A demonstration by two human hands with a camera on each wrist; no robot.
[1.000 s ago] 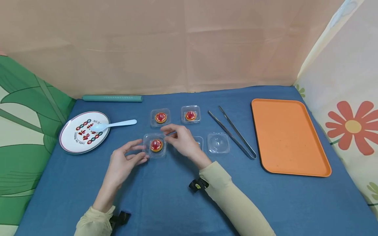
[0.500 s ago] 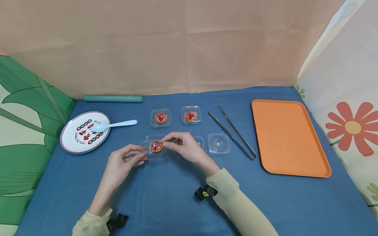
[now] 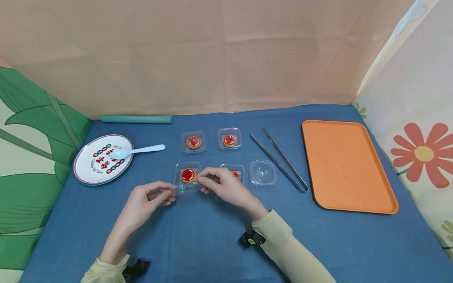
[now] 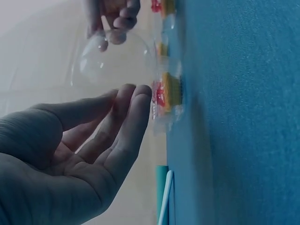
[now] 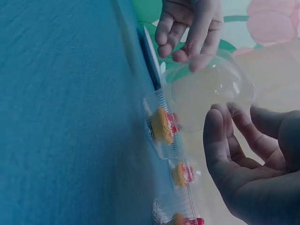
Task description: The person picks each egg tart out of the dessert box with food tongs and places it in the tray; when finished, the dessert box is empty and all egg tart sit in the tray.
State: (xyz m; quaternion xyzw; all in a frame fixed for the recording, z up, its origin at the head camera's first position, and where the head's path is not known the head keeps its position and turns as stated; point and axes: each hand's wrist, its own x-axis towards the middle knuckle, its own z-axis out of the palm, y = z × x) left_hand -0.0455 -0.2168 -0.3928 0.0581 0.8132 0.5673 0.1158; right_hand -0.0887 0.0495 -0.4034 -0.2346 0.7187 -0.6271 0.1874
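Domed lid (image 4: 112, 62), clear and glossy, hangs between left hand (image 3: 149, 201) and right hand (image 3: 227, 186), each grip narrowly pinching it.

Left of the orange tray (image 3: 350, 169), the metal tongs (image 3: 278, 165) are showing a smooth sheen, while the clear plastic lid (image 4: 112, 63), farther left, is returning glossy highlights. The tray itself is presenting a smooth, matt face; under it, the blue cloth (image 3: 212, 243) is appearing matt and finely grained.

Clear domed lid (image 5: 206, 89) aloft, steeply tilted near a red-topped tart (image 3: 188, 175) in its clear base (image 3: 179, 169)
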